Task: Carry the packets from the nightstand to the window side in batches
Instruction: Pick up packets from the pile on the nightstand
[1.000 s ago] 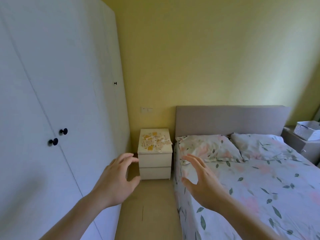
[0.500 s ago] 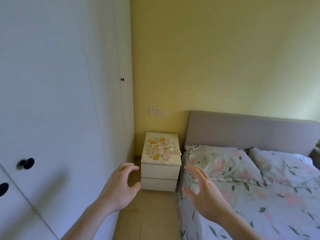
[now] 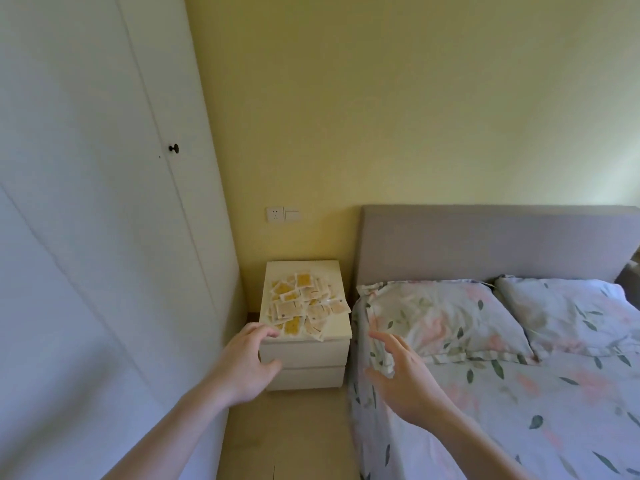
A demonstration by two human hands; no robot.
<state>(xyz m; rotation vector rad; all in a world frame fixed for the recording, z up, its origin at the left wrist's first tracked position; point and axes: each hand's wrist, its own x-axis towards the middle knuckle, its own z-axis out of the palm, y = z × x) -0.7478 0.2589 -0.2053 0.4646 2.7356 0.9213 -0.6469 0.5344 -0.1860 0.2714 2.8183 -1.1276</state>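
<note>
A heap of several small yellow and pale packets lies on top of a white two-drawer nightstand in the corner between wardrobe and bed. My left hand is stretched out in front of the nightstand, short of its front left corner, fingers loosely curved and holding nothing. My right hand reaches forward to the right of the nightstand, over the bed's edge, fingers spread and empty. Neither hand touches the packets.
A tall white wardrobe with a black knob lines the left side. A bed with a floral cover, two pillows and a grey headboard fills the right. A narrow floor strip runs between them to the nightstand.
The view has moved closer along the aisle, so the nightstand and packets look larger. Both hands stayed raised and open and now come near the nightstand's front.
</note>
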